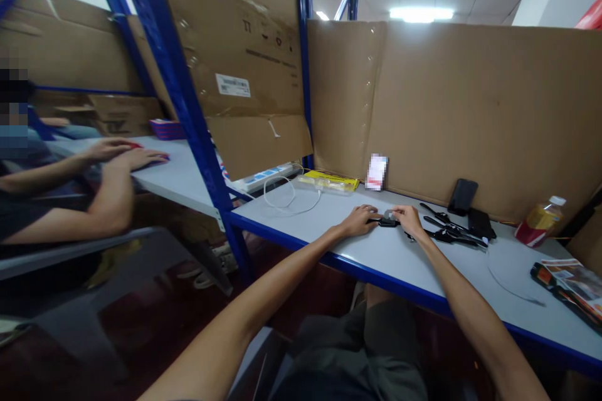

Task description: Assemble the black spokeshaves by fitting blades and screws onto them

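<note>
Close to the front edge of the grey table, both hands meet over a small black tool [388,222] that lies low on the tabletop; its exact kind is too small to make out. My left hand [361,220] has its fingers closed on the left end of this tool. Opposite it, my right hand [408,219] pinches a small grey piece [389,214] just above the tool. Several black clamp-like tools [449,233] with long handles lie right beside my right hand. The fingertips partly hide the tool and the grey piece.
A lit phone [376,172] leans on the cardboard wall; a dark phone [463,195] stands farther right. A drink bottle [540,222] and an orange-black tool [559,294] are at right. A white cable [291,207] lies left. Another person's hands [126,155] rest on the neighbouring table.
</note>
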Motion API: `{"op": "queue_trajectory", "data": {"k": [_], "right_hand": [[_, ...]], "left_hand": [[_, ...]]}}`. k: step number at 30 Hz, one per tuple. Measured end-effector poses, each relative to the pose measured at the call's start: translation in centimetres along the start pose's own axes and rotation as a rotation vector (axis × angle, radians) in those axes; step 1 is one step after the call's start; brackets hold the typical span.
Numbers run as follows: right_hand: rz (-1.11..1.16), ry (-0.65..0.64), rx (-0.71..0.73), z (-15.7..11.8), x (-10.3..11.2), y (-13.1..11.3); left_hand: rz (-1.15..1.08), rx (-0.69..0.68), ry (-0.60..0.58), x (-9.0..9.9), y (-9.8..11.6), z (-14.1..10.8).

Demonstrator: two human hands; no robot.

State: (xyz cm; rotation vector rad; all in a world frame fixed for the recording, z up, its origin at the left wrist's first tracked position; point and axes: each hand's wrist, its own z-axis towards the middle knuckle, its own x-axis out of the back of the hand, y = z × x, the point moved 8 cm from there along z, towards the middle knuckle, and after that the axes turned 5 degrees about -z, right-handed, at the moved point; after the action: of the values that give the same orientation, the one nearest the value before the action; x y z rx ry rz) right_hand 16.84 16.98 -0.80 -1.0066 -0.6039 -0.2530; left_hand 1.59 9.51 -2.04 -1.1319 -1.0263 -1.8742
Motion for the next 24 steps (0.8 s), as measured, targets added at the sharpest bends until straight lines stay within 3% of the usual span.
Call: {"op": "queue_trajectory", "data": {"k": [4,14,24], "right_hand": [[-0.018,0.078,0.001,0.5,0.7,-0.6],[-0.031,0.043,-0.026,0.5,0.0,0.2],[-0.001,0.048,-0.058,0.6,-0.6,1.0]], "left_hand": [[0.021,0.042,0.075,0.9,0.4,-0.3],[0.099,-0.005,0.055,1.0,1.7,-0.5],[0.102,-0.031,0.072,0.8,1.4,-0.5]]}}
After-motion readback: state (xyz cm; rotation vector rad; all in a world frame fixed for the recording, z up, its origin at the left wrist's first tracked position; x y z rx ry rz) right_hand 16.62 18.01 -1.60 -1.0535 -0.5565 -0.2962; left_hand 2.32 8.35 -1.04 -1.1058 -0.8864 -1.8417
